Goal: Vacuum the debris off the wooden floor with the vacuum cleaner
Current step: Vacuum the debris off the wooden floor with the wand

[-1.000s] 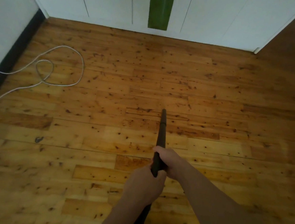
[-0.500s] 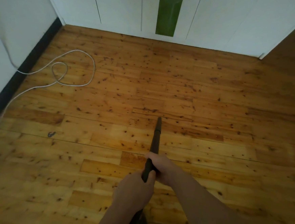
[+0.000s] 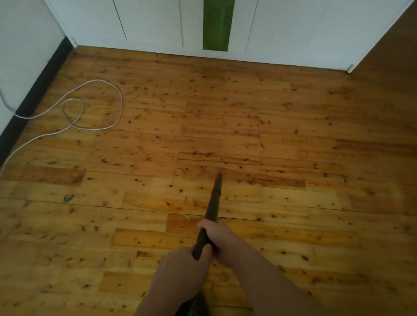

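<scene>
Firmly gripped in both hands: a black vacuum tube [image 3: 212,207], angled down and away over a knotty wooden floor [image 3: 307,225]. Right hand [image 3: 219,239] wrapped round the tube about halfway along, fingers curled tight on it. Left hand [image 3: 181,269] clamped round the tube's near end, just behind the right hand and touching it, fingers closed on the tube. Narrow tip of the tube low over a pale board; impossible to tell whether touching the wood or just above it. Well to the left of the tube's tip, a small dark scrap [image 3: 68,198] lying alone on the boards. Farther left of the tube and beyond it, a white cord [image 3: 94,109] in loose loops, trailing up a wall and back along a black skirting board [image 3: 35,91]. Straight beyond the tube's tip and well apart from it, a green panel [image 3: 218,22] set in white cupboard doors [image 3: 151,15]. Below the tube's near end, between the two forearms, a dark dotted part of the vacuum [image 3: 197,313], mostly cut off at the bottom edge.
</scene>
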`<state>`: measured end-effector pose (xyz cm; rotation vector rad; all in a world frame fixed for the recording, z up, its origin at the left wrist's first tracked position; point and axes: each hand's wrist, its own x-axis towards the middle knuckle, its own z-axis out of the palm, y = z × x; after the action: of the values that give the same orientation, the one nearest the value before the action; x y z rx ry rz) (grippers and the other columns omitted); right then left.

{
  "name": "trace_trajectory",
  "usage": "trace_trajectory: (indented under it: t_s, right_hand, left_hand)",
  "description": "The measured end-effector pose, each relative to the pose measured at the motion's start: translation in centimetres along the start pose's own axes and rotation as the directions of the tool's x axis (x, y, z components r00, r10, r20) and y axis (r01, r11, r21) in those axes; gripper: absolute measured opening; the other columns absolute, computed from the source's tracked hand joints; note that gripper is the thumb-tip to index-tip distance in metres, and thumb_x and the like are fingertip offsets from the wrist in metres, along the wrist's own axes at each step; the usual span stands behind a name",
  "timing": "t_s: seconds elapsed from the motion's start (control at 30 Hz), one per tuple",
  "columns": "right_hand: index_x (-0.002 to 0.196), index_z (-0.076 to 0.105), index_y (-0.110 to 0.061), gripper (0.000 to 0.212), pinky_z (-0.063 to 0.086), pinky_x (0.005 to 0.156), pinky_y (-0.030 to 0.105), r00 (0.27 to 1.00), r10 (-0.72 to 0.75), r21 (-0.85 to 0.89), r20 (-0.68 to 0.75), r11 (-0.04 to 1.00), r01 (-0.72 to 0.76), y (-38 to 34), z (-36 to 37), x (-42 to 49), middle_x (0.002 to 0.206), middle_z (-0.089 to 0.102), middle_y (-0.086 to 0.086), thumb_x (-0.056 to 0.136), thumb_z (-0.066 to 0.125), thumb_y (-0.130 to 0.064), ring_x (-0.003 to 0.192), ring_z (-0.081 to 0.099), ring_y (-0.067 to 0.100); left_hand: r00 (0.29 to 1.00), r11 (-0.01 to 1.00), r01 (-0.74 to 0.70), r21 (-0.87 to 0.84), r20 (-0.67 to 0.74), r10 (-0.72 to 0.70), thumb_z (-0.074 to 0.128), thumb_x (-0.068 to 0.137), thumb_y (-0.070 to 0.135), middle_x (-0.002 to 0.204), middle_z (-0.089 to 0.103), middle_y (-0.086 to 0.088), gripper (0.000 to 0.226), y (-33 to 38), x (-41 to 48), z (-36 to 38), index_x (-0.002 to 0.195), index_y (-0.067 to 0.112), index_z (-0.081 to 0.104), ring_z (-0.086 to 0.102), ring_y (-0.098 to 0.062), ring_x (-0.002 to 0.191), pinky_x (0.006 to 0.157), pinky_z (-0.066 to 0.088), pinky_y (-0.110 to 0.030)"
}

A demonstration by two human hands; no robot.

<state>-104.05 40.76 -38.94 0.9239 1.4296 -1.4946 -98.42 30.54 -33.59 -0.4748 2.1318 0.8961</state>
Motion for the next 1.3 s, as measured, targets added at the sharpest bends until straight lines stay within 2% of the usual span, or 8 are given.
trace_trajectory:
  t_s: [0.4, 0.57, 0.67, 0.87, 1.0, 1.07, 1.2, 1.3]
  right_hand:
    - [0.108, 0.049, -0.010, 0.015, 0.047, 0.062, 0.036, 0.998, 0.027, 0.000, 0.057, 1.000, -0.027, 0.7, -0.7, -2.7, 0.087, 0.048, 0.010, 0.098, 0.053, -0.022, 0.067, 0.053, 0.024]
    - [0.111, 0.050, -0.009, 0.020, 0.053, 0.055, 0.033, 0.995, 0.068, -0.059, 0.072, 0.996, -0.063, 1.5, 0.2, -2.6, 0.083, 0.053, 0.010, 0.099, 0.053, -0.024, 0.063, 0.059, 0.022]
    - [0.106, 0.051, -0.009, 0.020, 0.050, 0.048, 0.028, 0.993, 0.080, -0.118, 0.091, 0.991, -0.069, 2.1, 1.7, -1.8, 0.081, 0.053, 0.007, 0.098, 0.054, -0.027, 0.062, 0.058, 0.020]
    - [0.109, 0.052, -0.010, 0.021, 0.047, 0.052, 0.031, 0.982, 0.121, -0.219, 0.144, 0.972, -0.088, 3.3, 6.1, -1.1, 0.088, 0.051, 0.009, 0.095, 0.057, -0.025, 0.067, 0.052, 0.022]
    - [0.114, 0.053, -0.006, 0.030, 0.050, 0.063, 0.033, 0.979, 0.136, -0.256, 0.152, 0.962, -0.094, 3.9, 7.8, -0.7, 0.093, 0.054, 0.011, 0.095, 0.059, -0.028, 0.073, 0.057, 0.024]
    - [0.114, 0.053, -0.004, 0.030, 0.052, 0.060, 0.033, 0.973, 0.144, -0.263, 0.179, 0.960, -0.094, 4.1, 8.7, -0.5, 0.090, 0.055, 0.011, 0.095, 0.060, -0.026, 0.068, 0.061, 0.025]
    - [0.113, 0.054, -0.002, 0.030, 0.053, 0.055, 0.032, 0.965, 0.144, -0.315, 0.219, 0.946, -0.070, 4.0, 11.3, -0.1, 0.084, 0.055, 0.011, 0.094, 0.061, -0.025, 0.058, 0.062, 0.023]
    - [0.110, 0.055, -0.003, 0.030, 0.051, 0.055, 0.032, 0.971, 0.126, -0.353, 0.205, 0.935, -0.047, 3.4, 13.7, 0.5, 0.085, 0.055, 0.011, 0.093, 0.061, -0.027, 0.067, 0.063, 0.026]
  left_hand:
    - [0.999, 0.996, 0.035, 0.081, 0.001, -0.035, 0.039, 0.094, 0.059, 0.062, 0.057, -0.002, 0.054, 1.2, -3.2, 0.2, 0.071, 0.015, 0.058, 0.056, -0.020, 0.051, 0.063, 0.061, -0.043]
    - [0.996, 0.994, 0.085, 0.064, 0.000, -0.085, 0.036, 0.095, 0.060, 0.065, 0.059, -0.003, 0.053, 0.0, -4.0, 0.6, 0.079, 0.016, 0.062, 0.059, -0.022, 0.053, 0.066, 0.062, -0.044]
    - [0.993, 0.994, 0.109, 0.027, -0.057, -0.108, 0.035, 0.095, 0.060, 0.062, 0.060, -0.001, 0.051, -1.3, -4.2, 0.9, 0.078, 0.019, 0.061, 0.061, -0.020, 0.051, 0.065, 0.062, -0.043]
    - [0.974, 0.975, 0.196, -0.108, -0.089, -0.206, 0.035, 0.096, 0.060, 0.059, 0.053, -0.001, 0.053, -4.5, -5.2, 0.2, 0.077, 0.016, 0.058, 0.058, -0.024, 0.053, 0.068, 0.062, -0.045]
    - [0.959, 0.958, 0.222, -0.180, -0.138, -0.248, 0.036, 0.095, 0.062, 0.063, 0.060, 0.001, 0.048, -6.2, -5.6, 0.2, 0.078, 0.023, 0.057, 0.061, -0.018, 0.052, 0.064, 0.062, -0.039]
    - [0.953, 0.952, 0.226, -0.208, -0.155, -0.260, 0.036, 0.095, 0.061, 0.062, 0.060, 0.002, 0.046, -7.1, -5.7, 0.0, 0.078, 0.024, 0.055, 0.060, -0.015, 0.049, 0.061, 0.062, -0.037]
    - [0.930, 0.908, 0.293, -0.299, -0.129, -0.343, 0.038, 0.093, 0.064, 0.074, 0.066, -0.001, 0.047, -9.0, -5.2, -1.2, 0.084, 0.021, 0.056, 0.067, -0.018, 0.059, 0.066, 0.062, -0.039]
    - [0.915, 0.891, 0.307, -0.334, -0.153, -0.372, 0.039, 0.092, 0.064, 0.079, 0.065, 0.000, 0.045, -10.6, -4.2, -2.5, 0.088, 0.022, 0.053, 0.068, -0.017, 0.063, 0.067, 0.062, -0.038]
